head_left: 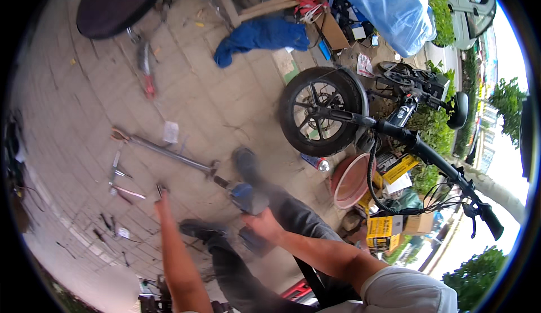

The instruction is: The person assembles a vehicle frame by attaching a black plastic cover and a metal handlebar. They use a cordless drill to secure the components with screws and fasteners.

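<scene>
My right hand point(264, 225) is closed around the grip of a blue and dark grey cordless power drill point(249, 198). Its nose points up and left, above the pavement between my feet. Further left, my left hand point(162, 200) reaches low with its fingers closed. A small dark metal piece point(162, 188) shows at the fingertips, too small to name. On the paving ahead lies a long metal-shafted tool with a hammer-like head point(169, 154). Beside it are a thin metal hand tool point(115, 169) and pale-handled pliers point(131, 193).
A black two-wheeler point(324, 110) stands at the right. Near it are a pink basin point(349, 183), a spray can point(316, 162) and yellow-black boxes point(385, 233). Ahead lie a blue cloth point(262, 38) and a red-handled tool point(147, 70), by a round stool point(120, 3).
</scene>
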A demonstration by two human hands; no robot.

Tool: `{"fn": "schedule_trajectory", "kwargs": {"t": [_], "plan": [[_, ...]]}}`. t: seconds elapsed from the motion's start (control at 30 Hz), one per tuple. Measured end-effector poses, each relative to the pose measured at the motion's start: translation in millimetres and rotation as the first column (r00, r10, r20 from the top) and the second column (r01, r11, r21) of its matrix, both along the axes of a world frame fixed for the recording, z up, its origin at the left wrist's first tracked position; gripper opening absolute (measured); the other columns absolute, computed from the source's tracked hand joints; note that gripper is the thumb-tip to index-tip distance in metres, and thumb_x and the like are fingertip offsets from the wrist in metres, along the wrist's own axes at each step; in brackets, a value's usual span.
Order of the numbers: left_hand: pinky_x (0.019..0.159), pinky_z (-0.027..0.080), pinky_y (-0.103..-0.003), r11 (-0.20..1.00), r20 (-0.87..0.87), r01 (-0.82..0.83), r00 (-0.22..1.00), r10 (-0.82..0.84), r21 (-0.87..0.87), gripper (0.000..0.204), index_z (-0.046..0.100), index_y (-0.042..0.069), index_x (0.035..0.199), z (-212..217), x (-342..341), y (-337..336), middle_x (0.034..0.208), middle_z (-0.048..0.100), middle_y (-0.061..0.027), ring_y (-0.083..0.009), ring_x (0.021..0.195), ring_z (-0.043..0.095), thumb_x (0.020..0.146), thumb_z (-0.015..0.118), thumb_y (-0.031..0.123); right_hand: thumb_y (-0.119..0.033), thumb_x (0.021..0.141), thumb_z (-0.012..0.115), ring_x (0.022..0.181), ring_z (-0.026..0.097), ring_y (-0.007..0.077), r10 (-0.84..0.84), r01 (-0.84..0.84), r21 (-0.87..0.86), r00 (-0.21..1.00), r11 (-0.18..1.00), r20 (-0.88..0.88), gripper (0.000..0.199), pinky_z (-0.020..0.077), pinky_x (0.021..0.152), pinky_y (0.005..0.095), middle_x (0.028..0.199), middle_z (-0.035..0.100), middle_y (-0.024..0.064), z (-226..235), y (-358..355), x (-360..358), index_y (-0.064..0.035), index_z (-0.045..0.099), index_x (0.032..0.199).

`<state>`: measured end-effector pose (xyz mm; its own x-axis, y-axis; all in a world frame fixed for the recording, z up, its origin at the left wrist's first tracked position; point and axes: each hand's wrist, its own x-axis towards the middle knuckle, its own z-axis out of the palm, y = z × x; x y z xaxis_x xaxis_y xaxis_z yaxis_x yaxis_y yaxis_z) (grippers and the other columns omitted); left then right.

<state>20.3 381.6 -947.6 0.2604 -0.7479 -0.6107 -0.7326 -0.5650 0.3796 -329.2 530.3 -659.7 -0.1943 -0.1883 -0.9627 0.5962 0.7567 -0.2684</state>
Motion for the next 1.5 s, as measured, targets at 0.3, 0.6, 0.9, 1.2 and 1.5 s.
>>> {"fn": "schedule_trajectory", "kwargs": {"t": [0.3, 0.6, 0.9, 1.2, 1.5], "plan": [[0.058, 0.046, -0.037, 0.679, -0.568, 0.214, 0.743, 0.354, 0.702, 0.006, 0.053, 0.013, 0.090, 237.0, -389.5, -6.3, 0.066, 0.047, 0.0003, -0.0134, 0.055, 0.046, 0.092, 0.052, 0.018, -0.007, 0.077, 0.064, 0.056, 0.058, 0.0190, -0.552, 0.560, 0.050, 0.826, 0.827, -0.117, 0.008, 0.0465, 0.051, 0.0330, 0.067, 0.059, 0.0086, 138.7, 28.9, -53.1, 0.0000, 0.060, 0.077], [0.091, 0.046, -0.046, 0.695, -0.794, 0.553, 0.607, 0.042, 0.460, 0.086, 0.021, 0.007, 0.148, 420.2, -646.2, -50.4, 0.151, 0.023, -0.0186, -0.0359, 0.134, 0.033, 0.087, 0.059, 0.054, -0.007, 0.079, 0.061, 0.055, 0.057, 0.0205, -0.758, 0.751, -0.111, 0.637, 0.651, -0.139, 0.010, 0.0475, 0.052, 0.0334, 0.067, 0.059, 0.0104, 206.9, 33.6, -121.9, 0.0015, 0.059, 0.075], [0.100, 0.038, -0.040, 0.546, -0.673, 0.411, 0.572, 0.469, 0.730, 0.071, 0.053, 0.004, 0.126, 415.9, -374.2, -1.4, 0.127, 0.056, -0.0104, -0.0227, 0.118, 0.052, 0.090, 0.043, 0.065, -0.017, 0.079, 0.068, 0.083, 0.067, 0.0233, -0.205, 0.048, -0.347, 0.879, 0.936, -0.430, 0.034, 0.0521, 0.074, 0.0336, 0.095, 0.068, 0.0154, 206.3, -42.1, -129.2, 0.0045, 0.060, 0.104], [0.079, 0.045, -0.040, 0.570, -0.564, -0.161, 0.086, 0.821, 0.806, 0.059, 0.056, 0.006, 0.104, 410.1, -326.4, -60.5, 0.095, 0.057, -0.0088, -0.0233, 0.081, 0.055, 0.086, 0.044, 0.061, -0.020, 0.076, 0.063, 0.073, 0.061, 0.0384, 0.317, -0.539, -0.237, 0.738, 0.808, -0.596, 0.021, 0.0504, 0.066, 0.0408, 0.079, 0.063, 0.0204, 192.2, -123.3, -177.6, -0.0007, 0.062, 0.084], [0.075, 0.044, -0.040, 0.598, -0.609, -0.345, 0.089, 0.788, 0.724, 0.061, 0.052, 0.004, 0.115, 317.6, -291.0, -37.2, 0.099, 0.056, -0.0097, -0.0236, 0.084, 0.053, 0.089, 0.039, 0.058, -0.028, 0.082, 0.064, 0.107, 0.060, 0.0353, 0.663, -0.496, 0.448, 0.460, 0.744, -0.591, 0.041, 0.0481, 0.090, 0.0458, 0.114, 0.064, 0.0156, -139.2, -244.4, -309.6, -0.0142, 0.057, 0.119]]}}
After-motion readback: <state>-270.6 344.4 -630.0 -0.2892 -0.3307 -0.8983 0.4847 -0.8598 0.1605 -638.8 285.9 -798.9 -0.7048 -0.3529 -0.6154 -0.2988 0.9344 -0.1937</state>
